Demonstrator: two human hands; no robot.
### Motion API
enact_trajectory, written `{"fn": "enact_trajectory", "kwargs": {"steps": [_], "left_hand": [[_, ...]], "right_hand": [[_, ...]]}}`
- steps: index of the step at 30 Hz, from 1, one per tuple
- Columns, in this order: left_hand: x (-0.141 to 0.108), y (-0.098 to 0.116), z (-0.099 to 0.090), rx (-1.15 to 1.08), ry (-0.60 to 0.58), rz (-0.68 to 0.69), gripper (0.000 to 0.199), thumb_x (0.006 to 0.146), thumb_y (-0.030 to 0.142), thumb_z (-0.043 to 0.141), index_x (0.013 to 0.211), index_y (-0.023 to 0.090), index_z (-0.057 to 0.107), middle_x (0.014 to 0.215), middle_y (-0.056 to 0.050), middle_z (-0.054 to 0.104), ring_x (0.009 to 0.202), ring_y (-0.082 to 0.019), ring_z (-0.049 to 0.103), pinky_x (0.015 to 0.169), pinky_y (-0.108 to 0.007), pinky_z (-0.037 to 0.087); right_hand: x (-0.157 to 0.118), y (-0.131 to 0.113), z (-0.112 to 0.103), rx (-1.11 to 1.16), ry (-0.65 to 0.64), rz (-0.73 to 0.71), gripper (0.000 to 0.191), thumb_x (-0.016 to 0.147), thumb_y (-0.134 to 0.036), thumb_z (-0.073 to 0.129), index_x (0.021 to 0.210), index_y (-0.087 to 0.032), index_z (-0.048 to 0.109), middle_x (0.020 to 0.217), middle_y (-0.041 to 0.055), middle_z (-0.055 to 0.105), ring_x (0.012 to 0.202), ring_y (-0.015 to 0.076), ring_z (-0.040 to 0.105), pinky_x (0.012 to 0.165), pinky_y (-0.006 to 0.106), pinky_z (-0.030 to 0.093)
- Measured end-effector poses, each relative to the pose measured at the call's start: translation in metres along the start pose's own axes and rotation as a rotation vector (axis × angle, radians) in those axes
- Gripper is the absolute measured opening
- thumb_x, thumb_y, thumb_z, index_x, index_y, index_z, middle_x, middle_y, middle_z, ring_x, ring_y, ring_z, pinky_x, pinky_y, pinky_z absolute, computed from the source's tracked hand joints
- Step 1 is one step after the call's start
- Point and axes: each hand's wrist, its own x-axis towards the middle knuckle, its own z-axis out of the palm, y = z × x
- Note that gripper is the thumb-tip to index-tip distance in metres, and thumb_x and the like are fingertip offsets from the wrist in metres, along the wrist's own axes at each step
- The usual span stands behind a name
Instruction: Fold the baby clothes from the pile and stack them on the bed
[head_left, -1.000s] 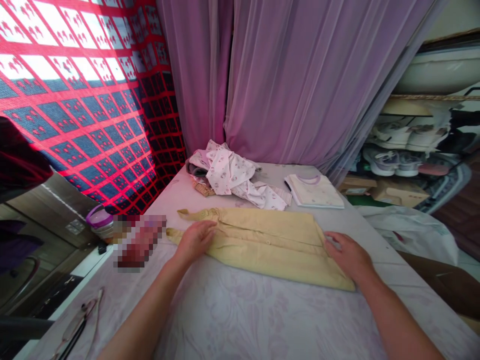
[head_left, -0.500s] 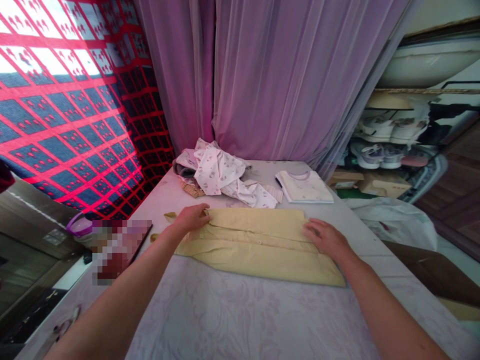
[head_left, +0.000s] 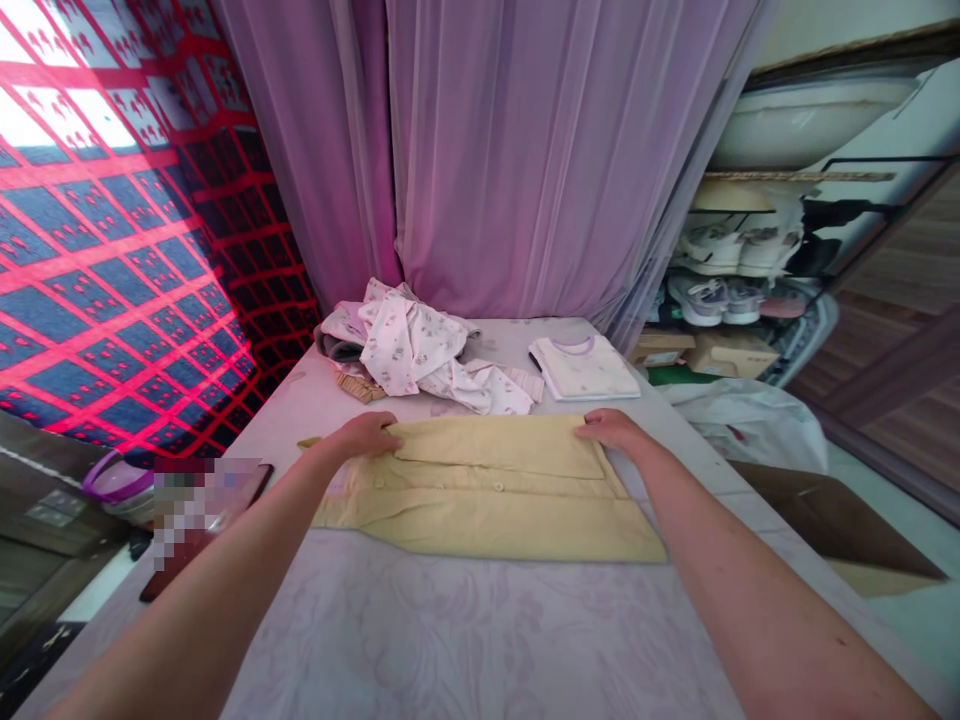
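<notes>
A yellow garment (head_left: 487, 500) with a row of buttons lies folded lengthwise across the patterned bed sheet (head_left: 450, 640). My left hand (head_left: 369, 435) grips its far edge near the left end, thumb on top and fingers around the cloth. At the far right corner, my right hand (head_left: 611, 430) pinches the same edge. Behind the garment is a heap of crumpled clothes (head_left: 420, 345), the top one white with a small print. A folded white shirt (head_left: 585, 367) with a lilac collar lies flat at the back right.
Purple curtains (head_left: 510, 160) hang behind the bed, with a red and blue checked cloth (head_left: 112, 240) at left. A phone-like object (head_left: 259, 485) lies at the left edge. Shoes (head_left: 720, 300) fill a rack; a cardboard box (head_left: 832, 515) stands at right.
My right hand has moved up to the garment's far right corner and closed on it. The far layer looks straighter. The whole view has shifted slightly, moving things leftward.
</notes>
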Motion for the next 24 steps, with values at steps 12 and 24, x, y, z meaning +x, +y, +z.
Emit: {"fn": "enact_trajectory", "kwargs": {"steps": [12, 24], "left_hand": [[0.001, -0.009, 0.011, -0.085, 0.055, 0.03, 0.055, 0.073, 0.042, 0.054, 0.125, 0.022, 0.053, 0.106, -0.005, 0.068, 0.095, -0.021, 0.063, 0.079, -0.027, 0.046], [-0.01, -0.011, 0.01, -0.107, 0.046, 0.096, 0.068, 0.074, 0.025, 0.048, 0.141, 0.03, 0.04, 0.086, 0.002, 0.07, 0.087, -0.019, 0.063, 0.076, -0.025, 0.044]], "right_hand": [[-0.021, -0.017, -0.006, -0.287, 0.104, 0.081, 0.029, 0.077, -0.036, 0.052, 0.095, -0.024, 0.07, 0.1, 0.005, 0.07, 0.089, 0.0221, 0.064, 0.071, 0.028, 0.046], [-0.03, -0.028, -0.012, -0.436, 0.135, 0.146, 0.023, 0.073, -0.036, 0.054, 0.086, -0.029, 0.072, 0.102, 0.0058, 0.07, 0.091, 0.0246, 0.065, 0.071, 0.032, 0.048]]}}
